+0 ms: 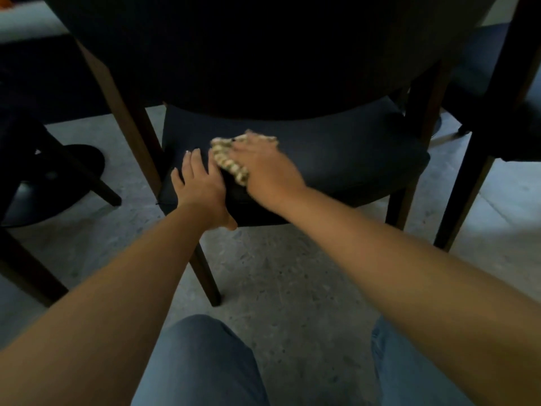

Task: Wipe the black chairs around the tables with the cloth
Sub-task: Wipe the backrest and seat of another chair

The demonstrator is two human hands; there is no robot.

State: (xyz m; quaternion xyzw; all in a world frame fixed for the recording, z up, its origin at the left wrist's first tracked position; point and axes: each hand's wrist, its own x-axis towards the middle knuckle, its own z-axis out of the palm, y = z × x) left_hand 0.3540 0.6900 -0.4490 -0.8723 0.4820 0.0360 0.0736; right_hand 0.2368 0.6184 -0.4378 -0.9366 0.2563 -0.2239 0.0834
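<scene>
Head view, dim light. Black chair (336, 153) faces away, backrest fills the far top of frame; seat front edge runs near the person's knees (202, 361), wooden legs at each corner. Open floor (278, 273) (grey speckled) betw. knees and seat front; room to left is tight: a round dark pedestal base (58, 183) and other dark legs close by. Right side: 2nd chair (503, 112) just beside, its legs near the seat's right corner. No labels or writing legible. Left hand (199, 186): fingers straight, palm flat on near-left part of seat, thumb hooked over front edge, so the grip is released, pressing only. Right hand (263, 168): blurred, palm down over the cloth (231, 159), pale patterned, bunched, lying on seat left of centre and just right of the left hand; fingers spread over it, pressing it onto seat, not visibly clenched. Both forearms bare, reaching fwd from near corners, right arm crossing inward.
</scene>
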